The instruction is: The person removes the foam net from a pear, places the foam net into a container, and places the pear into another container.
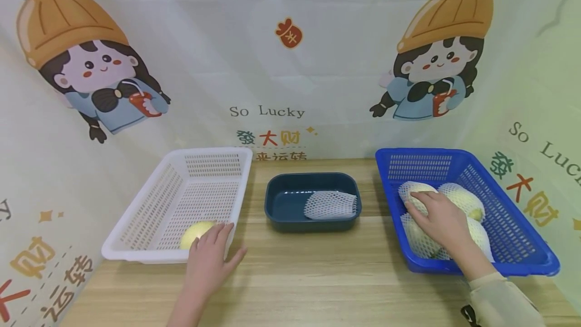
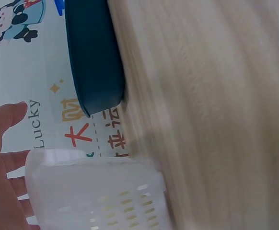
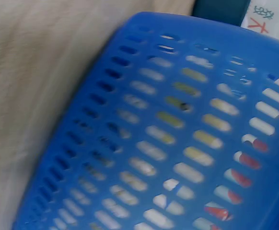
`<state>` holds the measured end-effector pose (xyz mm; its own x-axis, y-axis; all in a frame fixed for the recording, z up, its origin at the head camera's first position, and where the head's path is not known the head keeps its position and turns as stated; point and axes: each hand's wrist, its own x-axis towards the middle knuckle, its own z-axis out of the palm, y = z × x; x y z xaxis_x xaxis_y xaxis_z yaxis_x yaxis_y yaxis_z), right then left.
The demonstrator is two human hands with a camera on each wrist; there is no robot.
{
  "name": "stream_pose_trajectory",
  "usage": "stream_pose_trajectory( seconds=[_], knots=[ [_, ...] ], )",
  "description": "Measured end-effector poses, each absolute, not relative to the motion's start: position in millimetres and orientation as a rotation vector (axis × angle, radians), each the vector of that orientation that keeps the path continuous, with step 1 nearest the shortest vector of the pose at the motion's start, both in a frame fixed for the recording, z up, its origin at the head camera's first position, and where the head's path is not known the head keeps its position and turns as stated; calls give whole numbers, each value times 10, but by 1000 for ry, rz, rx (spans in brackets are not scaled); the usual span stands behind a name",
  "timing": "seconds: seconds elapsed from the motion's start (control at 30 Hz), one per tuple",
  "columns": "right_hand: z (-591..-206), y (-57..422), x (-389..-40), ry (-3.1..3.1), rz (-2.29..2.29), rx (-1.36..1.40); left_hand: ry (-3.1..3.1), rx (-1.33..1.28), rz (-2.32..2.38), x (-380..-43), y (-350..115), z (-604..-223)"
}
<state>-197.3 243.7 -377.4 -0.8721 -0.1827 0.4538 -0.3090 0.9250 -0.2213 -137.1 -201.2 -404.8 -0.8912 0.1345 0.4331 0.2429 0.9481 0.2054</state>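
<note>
My left hand [image 1: 210, 261] reaches over the near right corner of a white slotted basket [image 1: 121, 238]. Its fingers lie close to a bare yellow fruit [image 1: 195, 233], with the thumb held apart. In the left wrist view, the hand [image 2: 5, 165] is partly hidden behind the basket wall [image 2: 96, 191]. My right hand [image 1: 442, 218] is inside a blue slotted basket [image 1: 522, 236], with its fingers at a pale fruit in a white foam net [image 1: 408, 189]. Several netted fruits sit around it, among them one fruit [image 1: 460, 198] further right. The blue wall [image 3: 144, 120] hides that hand in the right wrist view.
Between the baskets stands a dark teal tray [image 1: 283, 201] holding a loose white foam net [image 1: 330, 205]. All stand on a wooden table [image 1: 313, 276]. A printed cloth [image 1: 204, 29] hangs behind and at both sides.
</note>
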Motion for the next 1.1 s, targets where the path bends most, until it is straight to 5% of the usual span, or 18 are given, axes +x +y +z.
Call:
stream_pose_trajectory(
  seconds=[1.1],
  knots=[
    [-3991,2610,-1887,-3047,413,362,-2615,-268,-347,-1330,-1999,-4161]
  ],
)
